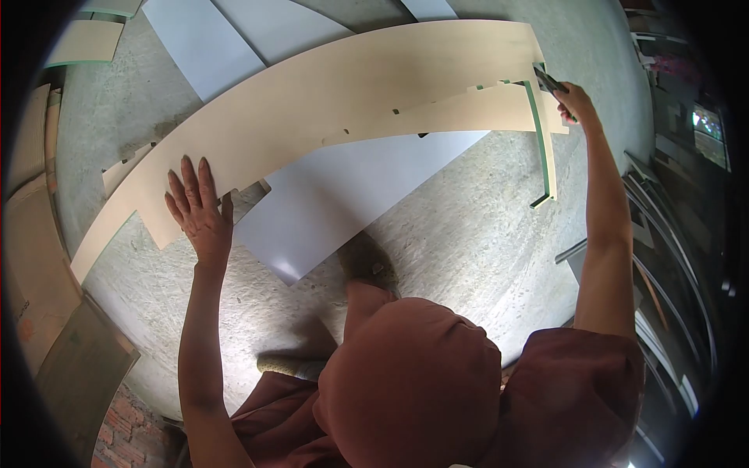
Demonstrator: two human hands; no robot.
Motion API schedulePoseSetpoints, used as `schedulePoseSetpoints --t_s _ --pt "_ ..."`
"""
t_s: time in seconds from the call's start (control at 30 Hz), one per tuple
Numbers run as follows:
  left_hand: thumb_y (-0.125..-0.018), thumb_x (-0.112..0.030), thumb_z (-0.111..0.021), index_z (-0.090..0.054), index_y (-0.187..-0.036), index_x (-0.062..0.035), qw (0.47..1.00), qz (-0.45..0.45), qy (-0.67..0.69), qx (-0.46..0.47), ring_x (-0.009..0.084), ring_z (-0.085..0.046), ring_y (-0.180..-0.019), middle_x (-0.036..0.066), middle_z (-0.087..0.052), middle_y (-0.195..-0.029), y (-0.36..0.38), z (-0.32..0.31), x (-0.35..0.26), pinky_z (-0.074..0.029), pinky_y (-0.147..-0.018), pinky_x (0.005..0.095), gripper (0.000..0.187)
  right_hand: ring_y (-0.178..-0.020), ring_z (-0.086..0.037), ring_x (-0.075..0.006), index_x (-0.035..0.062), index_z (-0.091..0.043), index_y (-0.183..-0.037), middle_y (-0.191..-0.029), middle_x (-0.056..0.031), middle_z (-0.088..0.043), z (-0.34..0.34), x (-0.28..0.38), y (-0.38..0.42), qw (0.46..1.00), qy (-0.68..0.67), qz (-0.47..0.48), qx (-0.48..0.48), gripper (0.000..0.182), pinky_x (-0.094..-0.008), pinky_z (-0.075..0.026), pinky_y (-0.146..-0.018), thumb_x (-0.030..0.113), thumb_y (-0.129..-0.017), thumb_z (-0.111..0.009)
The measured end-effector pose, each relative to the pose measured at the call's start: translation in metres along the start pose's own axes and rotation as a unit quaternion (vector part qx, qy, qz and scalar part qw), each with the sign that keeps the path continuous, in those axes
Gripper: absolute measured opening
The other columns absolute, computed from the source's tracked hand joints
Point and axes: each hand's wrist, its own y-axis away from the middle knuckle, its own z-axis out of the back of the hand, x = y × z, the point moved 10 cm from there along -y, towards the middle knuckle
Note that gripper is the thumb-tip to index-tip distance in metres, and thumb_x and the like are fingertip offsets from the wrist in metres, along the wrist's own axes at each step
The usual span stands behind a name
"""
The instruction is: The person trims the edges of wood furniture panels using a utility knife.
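Note:
My left hand (201, 214) lies flat with its fingers spread on the left part of a long tan sheet (328, 86), which looks bowed in this wide view. At the sheet's right end, my right hand (576, 108) is closed around a slim dark utility knife (551, 80), its tip at the sheet near a notch. Below that tip, a narrow tan strip with a green edge (544, 148) extends down past the sheet. Small dark cutouts line the sheet's lower part. Part of the knife's handle is hidden by my fingers.
Under the tan sheet, a glossy pale sheet (312, 210) lies on the concrete floor (445, 203). More pale sheets (207, 43) lie beyond. Cardboard (35, 273) stands at the left, and long dark strips (671, 242) are piled at the right. A foot (367, 261) is near the pale sheet.

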Motion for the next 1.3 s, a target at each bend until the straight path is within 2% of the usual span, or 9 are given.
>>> schedulePoseSetpoints --t_s 0.13,0.3,0.37,0.57,0.77,0.8,0.9,1.03,1.3 --pt "-0.079 -0.013 -0.069 -0.024 -0.149 -0.0216 1.0 -0.001 0.013 -0.006 0.0338 -0.015 -0.143 0.005 -0.018 -0.157 0.001 0.0 0.0 -0.014 -0.114 0.0548 0.084 -0.048 -0.048 -0.0087 0.0151 -0.059 -0.118 -0.062 -0.0007 -0.053 0.016 0.037 0.008 0.994 0.057 -0.052 0.082 0.027 -0.0251 -0.04 -0.041 0.021 -0.092 -0.055" --pt "-0.084 -0.018 -0.067 -0.026 -0.148 -0.0214 1.0 0.001 -0.004 -0.004 0.0344 -0.017 -0.143 0.005 -0.02 -0.156 0.002 -0.002 0.002 -0.019 -0.111 0.0562 0.076 -0.049 -0.048 -0.0095 0.0145 -0.062 -0.113 -0.062 -0.0017 -0.053 0.025 0.042 0.024 0.982 0.139 -0.086 0.093 0.025 -0.0268 -0.043 -0.043 0.016 -0.088 -0.058" --pt "-0.084 -0.018 -0.067 -0.027 -0.148 -0.0214 1.0 -0.001 -0.003 -0.007 0.0347 -0.017 -0.143 0.005 -0.02 -0.156 0.001 -0.003 0.001 -0.019 -0.111 0.0563 0.076 -0.054 -0.051 -0.0104 0.0159 -0.062 -0.112 -0.065 -0.0012 -0.054 0.019 0.032 0.045 0.931 0.305 -0.124 0.155 0.022 -0.0273 -0.044 -0.047 0.018 -0.09 -0.058" --pt "-0.08 -0.015 -0.069 -0.026 -0.149 -0.022 1.0 -0.003 0.001 -0.019 0.034 -0.018 -0.143 0.004 -0.019 -0.156 0.001 -0.001 0.0 -0.017 -0.112 0.0555 0.082 -0.05 -0.05 -0.0113 0.0147 -0.064 -0.109 -0.061 -0.0022 -0.052 0.02 -0.006 0.034 0.967 0.177 -0.131 0.126 0.024 -0.0283 -0.045 -0.044 0.013 -0.085 -0.058" --pt "-0.08 -0.016 -0.07 -0.026 -0.149 -0.0222 1.0 -0.003 -0.001 -0.02 0.0346 -0.019 -0.142 0.005 -0.02 -0.156 0.001 0.0 -0.001 -0.019 -0.111 0.0559 0.081 -0.053 -0.053 -0.0133 0.0118 -0.062 -0.11 -0.067 -0.0067 -0.058 0.011 -0.045 0.082 0.864 0.357 -0.222 0.276 0.025 -0.0296 -0.046 -0.045 0.011 -0.085 -0.058" --pt "-0.08 -0.016 -0.07 -0.026 -0.149 -0.0222 1.0 -0.002 0.0 -0.019 0.0346 -0.019 -0.142 0.005 -0.02 -0.156 0.001 0.0 -0.001 -0.019 -0.111 0.0559 0.081 -0.053 -0.054 -0.0137 0.0093 -0.065 -0.101 -0.068 -0.0073 -0.06 0.016 -0.049 0.083 0.892 0.301 -0.225 0.251 0.018 -0.029 -0.045 -0.046 0.011 -0.084 -0.062" --pt "-0.08 -0.016 -0.07 -0.027 -0.149 -0.0223 1.0 -0.007 0.003 -0.022 0.0348 -0.019 -0.142 0.005 -0.021 -0.156 0.001 0.001 -0.002 -0.02 -0.111 0.0565 0.081 -0.055 -0.054 -0.0132 0.0115 -0.064 -0.105 -0.069 -0.0067 -0.059 0.01 -0.075 0.073 0.932 0.192 -0.203 0.231 0.02 -0.0295 -0.046 -0.047 0.014 -0.085 -0.062" --pt "-0.079 -0.015 -0.07 -0.027 -0.149 -0.0221 1.0 -0.005 -0.002 -0.02 0.035 -0.019 -0.142 0.005 -0.021 -0.156 0.001 0.0 0.0 -0.02 -0.11 0.0572 0.082 -0.057 -0.053 -0.0144 0.016 -0.06 -0.113 -0.07 -0.0061 -0.058 0.001 -0.126 0.094 0.799 0.373 -0.311 0.354 0.025 -0.0297 -0.046 -0.048 0.016 -0.088 -0.06" --pt "-0.079 -0.016 -0.071 -0.027 -0.148 -0.0215 1.0 -0.004 -0.008 -0.021 0.0348 -0.02 -0.141 0.005 -0.022 -0.155 0.001 0.0 -0.001 -0.021 -0.11 0.0571 0.082 -0.059 -0.052 -0.0145 0.0161 -0.057 -0.118 -0.072 -0.0065 -0.057 0.003 -0.15 0.112 0.833 0.261 -0.323 0.366 0.03 -0.03 -0.044 -0.049 0.015 -0.088 -0.061"
